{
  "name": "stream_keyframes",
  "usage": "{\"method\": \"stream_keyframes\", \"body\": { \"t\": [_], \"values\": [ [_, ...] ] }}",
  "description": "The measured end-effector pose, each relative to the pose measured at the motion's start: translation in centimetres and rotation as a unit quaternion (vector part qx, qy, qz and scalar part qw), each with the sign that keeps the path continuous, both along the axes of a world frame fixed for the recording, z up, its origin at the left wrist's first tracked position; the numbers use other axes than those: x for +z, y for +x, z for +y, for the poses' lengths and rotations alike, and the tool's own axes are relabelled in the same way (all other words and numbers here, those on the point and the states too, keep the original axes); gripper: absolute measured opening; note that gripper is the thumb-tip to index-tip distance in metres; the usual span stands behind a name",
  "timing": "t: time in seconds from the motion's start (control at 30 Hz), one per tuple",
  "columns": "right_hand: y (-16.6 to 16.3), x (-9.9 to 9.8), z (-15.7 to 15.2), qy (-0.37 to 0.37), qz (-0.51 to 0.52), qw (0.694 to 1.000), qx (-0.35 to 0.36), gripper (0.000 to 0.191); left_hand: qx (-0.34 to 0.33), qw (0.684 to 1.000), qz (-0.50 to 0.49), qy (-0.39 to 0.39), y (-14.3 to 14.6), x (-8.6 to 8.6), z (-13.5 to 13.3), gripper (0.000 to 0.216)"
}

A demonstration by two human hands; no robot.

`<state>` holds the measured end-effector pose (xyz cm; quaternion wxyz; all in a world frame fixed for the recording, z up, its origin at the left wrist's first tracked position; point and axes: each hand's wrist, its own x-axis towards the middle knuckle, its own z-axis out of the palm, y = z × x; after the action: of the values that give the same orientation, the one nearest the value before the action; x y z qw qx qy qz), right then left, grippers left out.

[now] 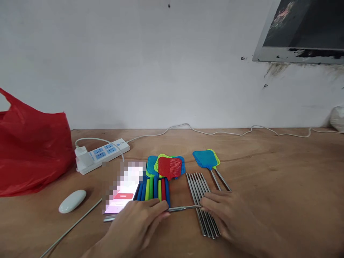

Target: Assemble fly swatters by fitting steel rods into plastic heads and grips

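A thin metal rod (182, 208) lies level between my hands, with a thicker section in its middle. My left hand (139, 218) is closed on its left end, and my right hand (224, 211) pinches the other end. Beneath my right hand is a row of several metal rods (197, 193). Coloured handle grips (152, 188) in blue, green, yellow and red lie beyond my left hand. Past them are fly swatter heads (170, 167), a red one on top. Two fly swatters (206, 158) with metal shafts, blue over yellow-green, lie beyond my right hand.
A phone (127, 190) with a lit screen lies left of the grips. Farther left are a white power strip (104, 156), a white computer mouse (72, 201), a grey cable (75, 225) and a red plastic bag (34, 150). A white cord (215, 133) runs along the wall.
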<state>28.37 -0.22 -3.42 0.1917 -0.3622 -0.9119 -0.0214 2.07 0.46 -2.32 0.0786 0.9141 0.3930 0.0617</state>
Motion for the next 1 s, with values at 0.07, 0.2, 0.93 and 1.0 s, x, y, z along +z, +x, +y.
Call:
{"method": "stream_keyframes", "body": {
  "t": [0.07,0.2,0.93,1.0],
  "values": [
    [0.6,-0.1,0.0,0.016,0.007,1.000,0.003,0.025,0.007,1.000,-0.006,-0.005,-0.6,-0.2,0.0,0.034],
    [1.2,0.0,0.0,-0.024,-0.027,0.999,-0.007,0.020,0.011,1.000,-0.020,0.001,-0.8,-0.3,0.0,0.040],
    [0.5,-0.7,-0.3,-0.015,-0.009,1.000,0.009,0.025,-0.001,1.000,0.001,-0.021,0.1,-0.2,-0.2,0.032],
    [1.0,-0.3,-0.2,-0.057,-0.016,0.998,-0.026,0.019,-0.001,1.000,0.004,-0.009,-0.4,0.0,0.0,0.036]
  ]
}}
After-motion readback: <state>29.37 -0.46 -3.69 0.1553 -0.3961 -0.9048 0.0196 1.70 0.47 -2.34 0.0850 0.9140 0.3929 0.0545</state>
